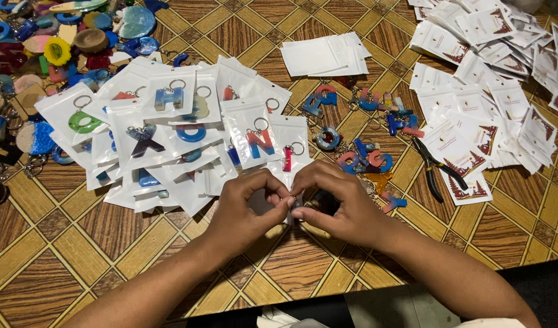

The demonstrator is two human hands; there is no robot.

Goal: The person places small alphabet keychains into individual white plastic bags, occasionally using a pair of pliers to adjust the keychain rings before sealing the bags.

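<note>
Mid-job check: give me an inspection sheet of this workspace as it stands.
Surface: wooden table, checked inlay pattern.
Job's things: small clear pouch pinched between both hands.
Clutter: bagged letter keychains; loose letter keychains; empty pouches; printed cards; pliers; resin pieces.
Grippers: left hand and right hand, fingertips meeting on the pouch.
Cables: nothing seen.
Surroundings: dark floor beyond the table edge.
</note>
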